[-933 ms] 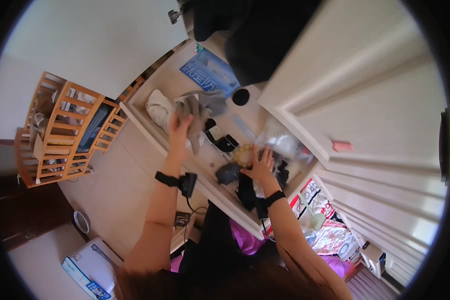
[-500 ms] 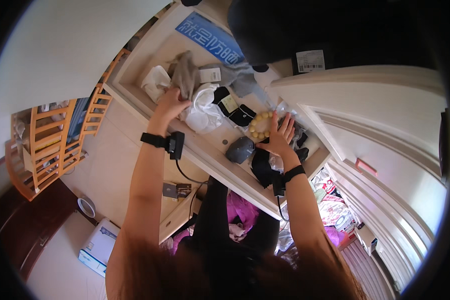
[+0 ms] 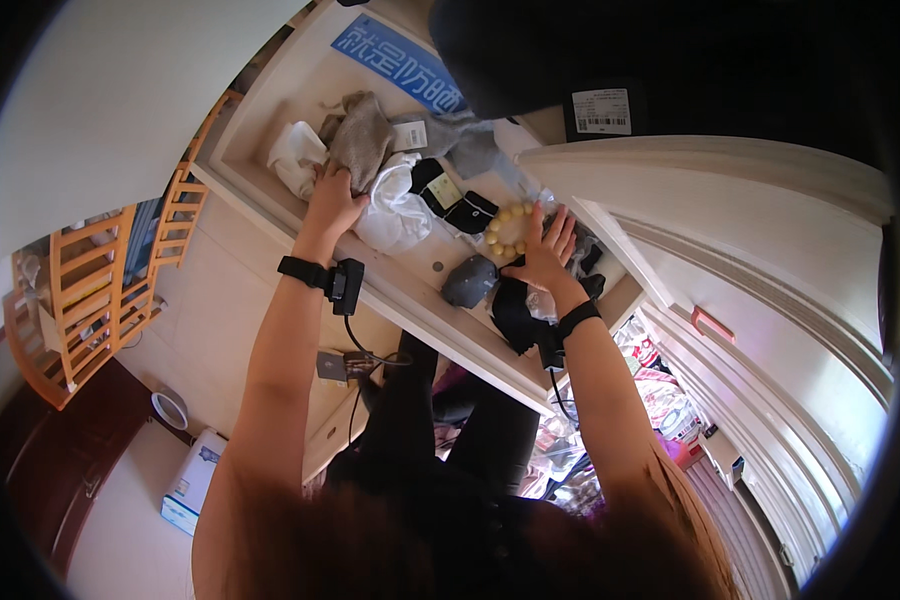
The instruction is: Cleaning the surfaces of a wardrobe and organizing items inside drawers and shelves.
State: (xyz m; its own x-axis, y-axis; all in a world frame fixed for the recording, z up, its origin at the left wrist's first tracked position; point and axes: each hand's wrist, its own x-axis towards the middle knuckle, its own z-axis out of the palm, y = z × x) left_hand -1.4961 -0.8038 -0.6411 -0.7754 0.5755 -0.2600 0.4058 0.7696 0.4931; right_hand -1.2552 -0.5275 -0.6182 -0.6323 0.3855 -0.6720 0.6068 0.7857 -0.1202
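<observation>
A pale wooden drawer (image 3: 410,315), pulled out in front of me, holds several small things. My left hand (image 3: 334,208) pinches the lower edge of a grey-brown cloth pouch (image 3: 361,138), its fingertips partly hidden by the cloth. White cloth (image 3: 296,160) lies to its left, and a white plastic bag (image 3: 394,208) to its right. My right hand (image 3: 546,258) rests at the drawer's right end, fingers spread. Beside its thumb are a yellow bead bracelet (image 3: 498,244) and a dark grey rounded pouch (image 3: 469,281); black cloth (image 3: 515,318) lies below.
Black packets (image 3: 467,212), grey cloth (image 3: 480,153) and a blue printed sheet (image 3: 395,62) also lie in the drawer. A white cabinet door (image 3: 710,165) stands close on the right. Wooden racks (image 3: 95,285) and a white box (image 3: 195,480) are at left. Bags (image 3: 660,390) lie below right.
The view has shifted slightly, so the drawer sits further left. The grey-brown pouch has settled from upright to lying bulged over my left fingers. My right hand stays spread near the bracelet.
</observation>
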